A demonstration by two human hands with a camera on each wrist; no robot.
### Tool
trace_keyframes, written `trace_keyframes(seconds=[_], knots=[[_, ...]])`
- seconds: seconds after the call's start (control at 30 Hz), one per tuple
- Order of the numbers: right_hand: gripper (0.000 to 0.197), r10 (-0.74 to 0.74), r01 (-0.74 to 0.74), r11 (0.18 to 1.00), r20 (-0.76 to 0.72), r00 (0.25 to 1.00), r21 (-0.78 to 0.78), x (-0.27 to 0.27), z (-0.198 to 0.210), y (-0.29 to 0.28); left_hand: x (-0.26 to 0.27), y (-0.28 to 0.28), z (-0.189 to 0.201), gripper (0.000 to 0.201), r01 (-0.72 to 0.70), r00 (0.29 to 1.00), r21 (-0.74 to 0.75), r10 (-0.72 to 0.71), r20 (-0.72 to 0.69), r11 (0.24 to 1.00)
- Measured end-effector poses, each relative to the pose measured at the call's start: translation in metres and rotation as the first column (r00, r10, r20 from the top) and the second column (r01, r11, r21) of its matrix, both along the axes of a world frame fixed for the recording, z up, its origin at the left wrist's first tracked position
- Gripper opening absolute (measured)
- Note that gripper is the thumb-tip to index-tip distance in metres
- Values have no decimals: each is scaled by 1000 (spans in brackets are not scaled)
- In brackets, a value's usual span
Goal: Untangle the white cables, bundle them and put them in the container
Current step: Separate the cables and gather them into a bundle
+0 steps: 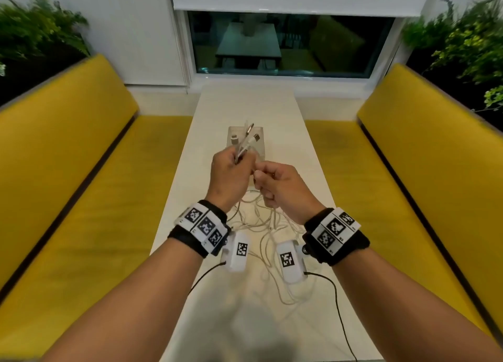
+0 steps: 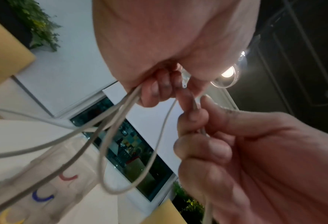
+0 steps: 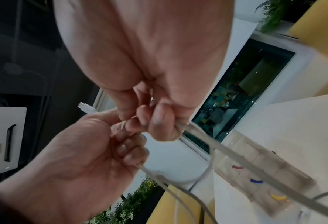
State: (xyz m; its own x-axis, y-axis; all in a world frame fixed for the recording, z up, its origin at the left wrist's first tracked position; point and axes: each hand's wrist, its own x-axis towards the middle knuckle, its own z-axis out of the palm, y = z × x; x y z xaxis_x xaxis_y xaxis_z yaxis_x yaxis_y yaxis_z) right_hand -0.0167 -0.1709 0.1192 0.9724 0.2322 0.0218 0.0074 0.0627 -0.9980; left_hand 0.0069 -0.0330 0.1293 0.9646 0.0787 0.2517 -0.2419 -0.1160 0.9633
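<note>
Above the table's middle, my left hand (image 1: 233, 161) grips a bunch of white cables (image 1: 246, 141). Their connector ends stick up out of the fist. Close beside it, my right hand (image 1: 261, 182) pinches one cable strand between thumb and fingers. The rest of the cables (image 1: 262, 227) lie in a loose tangle on the table under my wrists. In the left wrist view the left hand's fingers (image 2: 155, 91) curl round several strands (image 2: 109, 136), and the right hand (image 2: 201, 130) holds one. The clear container (image 1: 234, 129) stands just beyond the hands, with coloured marks (image 2: 44, 195) inside it.
A narrow white table (image 1: 245, 321) runs away from me to a window. Yellow benches (image 1: 81, 198) flank it on both sides. Black wrist-camera leads (image 1: 336, 301) hang over the near part of the table. Plants stand behind the benches.
</note>
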Motion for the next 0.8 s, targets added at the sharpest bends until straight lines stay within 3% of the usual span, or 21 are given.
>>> trace_keyframes(seconds=[0.17,0.23,0.37,0.47,0.67,0.8], knots=[[33,53,-54,998,-69,996,-12,-5,-33,-13,23,24,27,26,-171,985,-19,172,28,985],[38,-8,4,1000,-125,992,-28,-9,-61,-19,32,36,36,26,-181,983,-47,182,25,982],[48,-100,58,975,-189,977,-214,-23,-127,-27,37,48,48,23,-208,973,-174,222,67,962],[48,-145,93,968,-219,965,-232,-28,-148,-29,37,49,43,25,-207,973,-202,224,62,957],[31,-233,256,965,-272,934,50,-8,-100,-20,26,37,0,27,-138,982,-69,128,-136,988],[26,-268,336,915,-287,920,224,3,-61,-10,18,28,-18,26,-150,983,-102,137,-123,983]])
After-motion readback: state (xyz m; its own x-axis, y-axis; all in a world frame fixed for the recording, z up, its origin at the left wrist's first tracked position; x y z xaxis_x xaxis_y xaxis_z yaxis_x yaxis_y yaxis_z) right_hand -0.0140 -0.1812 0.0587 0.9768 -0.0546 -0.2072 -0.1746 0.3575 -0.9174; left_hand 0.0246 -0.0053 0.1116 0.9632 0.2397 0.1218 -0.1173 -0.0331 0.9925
